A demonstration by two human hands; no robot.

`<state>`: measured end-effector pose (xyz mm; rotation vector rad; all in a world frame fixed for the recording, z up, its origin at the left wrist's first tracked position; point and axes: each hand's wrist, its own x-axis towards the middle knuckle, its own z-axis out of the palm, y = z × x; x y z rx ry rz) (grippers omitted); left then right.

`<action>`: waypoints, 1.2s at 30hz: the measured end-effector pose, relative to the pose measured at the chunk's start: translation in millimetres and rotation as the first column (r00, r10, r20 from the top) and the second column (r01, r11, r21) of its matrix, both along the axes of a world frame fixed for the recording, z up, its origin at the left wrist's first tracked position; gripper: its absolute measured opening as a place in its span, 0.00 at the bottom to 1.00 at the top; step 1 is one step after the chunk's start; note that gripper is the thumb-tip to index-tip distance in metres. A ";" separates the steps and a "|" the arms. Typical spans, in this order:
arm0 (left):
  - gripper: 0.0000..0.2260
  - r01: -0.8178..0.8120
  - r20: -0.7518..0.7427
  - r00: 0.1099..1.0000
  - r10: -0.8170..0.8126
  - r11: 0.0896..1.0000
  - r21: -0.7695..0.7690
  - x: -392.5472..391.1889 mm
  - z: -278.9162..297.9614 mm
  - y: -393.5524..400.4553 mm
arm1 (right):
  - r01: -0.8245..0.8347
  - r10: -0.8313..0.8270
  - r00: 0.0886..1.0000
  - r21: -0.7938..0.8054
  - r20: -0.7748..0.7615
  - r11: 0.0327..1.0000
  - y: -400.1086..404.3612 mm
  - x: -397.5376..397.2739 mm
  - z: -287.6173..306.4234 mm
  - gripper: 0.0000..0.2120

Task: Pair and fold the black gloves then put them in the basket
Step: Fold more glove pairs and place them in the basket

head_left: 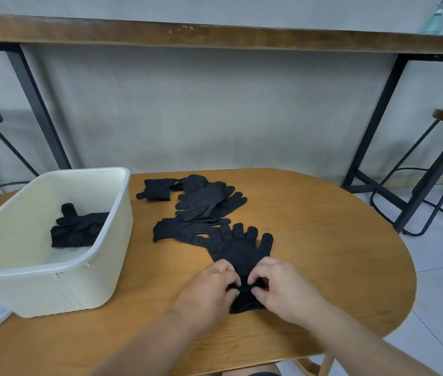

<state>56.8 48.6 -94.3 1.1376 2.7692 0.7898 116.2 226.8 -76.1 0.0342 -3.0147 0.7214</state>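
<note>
**Both hands gripping the cuff of a black glove near the front edge**

I am seeing the left hand (pixel 209 289) and the right hand (pixel 277 289) close together, near the front edge of the worktop (pixel 337 253). The grip of each hand is closed: the curled fingers are pinching the cuff end of a black glove (pixel 242 253), which is lying flat with its fingers pointing toward the far edge. Just behind it, a loose pile of black gloves (pixel 204 210) is spreading toward the far edge, and a small folded pair (pixel 156 189) is lying beside the pile, near the far edge. At the left edge a cream basket (pixel 52 283) is standing, and folded black gloves (pixel 76 229) are already lying inside it.
</note>
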 end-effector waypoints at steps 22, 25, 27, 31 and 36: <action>0.06 0.058 -0.284 0.957 -0.057 0.998 -0.005 22.3 -13.0 2.8 | -0.079 0.092 0.991 0.128 -0.100 0.989 -4.7 16.3 -5.7 0.08; 0.09 0.074 -0.180 0.981 -0.072 0.997 0.005 20.6 -13.8 -1.0 | -0.086 0.094 0.993 0.096 -0.077 0.992 -1.5 15.1 -6.7 0.11; 0.11 0.099 -0.147 0.985 -0.092 0.994 0.039 19.6 -13.8 -5.2 | -0.075 0.079 0.996 0.070 -0.052 0.995 1.5 14.0 -4.4 0.10; 0.19 0.115 -0.095 0.989 -0.111 0.993 0.031 20.0 -13.6 -11.9 | -0.049 0.049 0.999 0.030 0.000 0.998 7.8 12.4 -1.2 0.07; 0.22 0.107 -0.107 0.989 -0.104 0.994 0.021 22.0 -13.5 -13.9 | -0.104 0.102 0.994 0.051 0.027 0.993 8.6 16.2 0.0 0.09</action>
